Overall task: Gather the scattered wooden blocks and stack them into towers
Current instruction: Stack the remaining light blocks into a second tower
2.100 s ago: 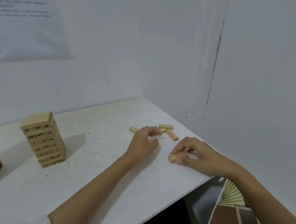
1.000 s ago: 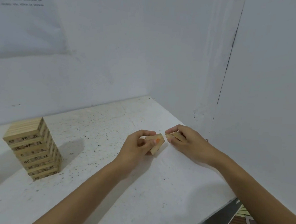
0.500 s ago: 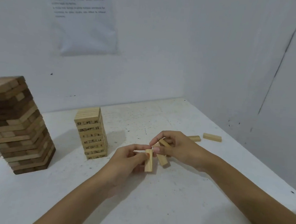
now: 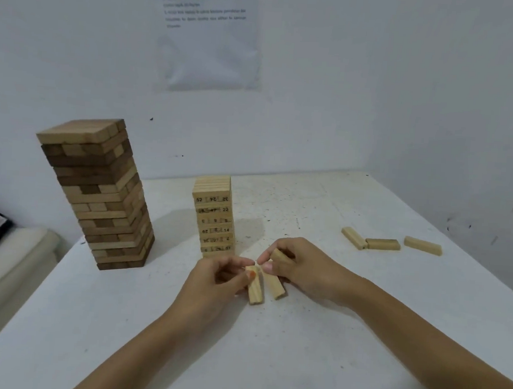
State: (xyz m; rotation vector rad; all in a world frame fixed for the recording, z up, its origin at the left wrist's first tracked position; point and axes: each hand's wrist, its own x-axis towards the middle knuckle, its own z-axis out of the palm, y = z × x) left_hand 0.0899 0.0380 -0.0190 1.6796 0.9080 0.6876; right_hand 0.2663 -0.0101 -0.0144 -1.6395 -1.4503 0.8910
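Low in the middle of the frame we find the left grip (image 4: 212, 282) clenched on one pale block (image 4: 256, 288), pinched at its upper end so it stands nearly upright. Whether its foot touches the counter (image 4: 298, 364) we cannot tell. The right grip (image 4: 307, 270) meets it fingertip to fingertip and grasps two more blocks, one slanting down (image 4: 275, 285) and one tucked under the curled fingers (image 4: 280, 254). We judge the three are being squared into one layer for the small numbered tower (image 4: 215, 215), which stands just behind the hands.

Three loose blocks (image 4: 383, 244) lie at the right of the frame, well apart from the hands and not yet gathered. A taller dark-and-light tower (image 4: 97, 192) stands at the left.

The counter is white, speckled and scuffed, and sits in a corner of bare white walls (image 4: 378, 81). A printed sheet (image 4: 209, 33) hangs at the upper middle.
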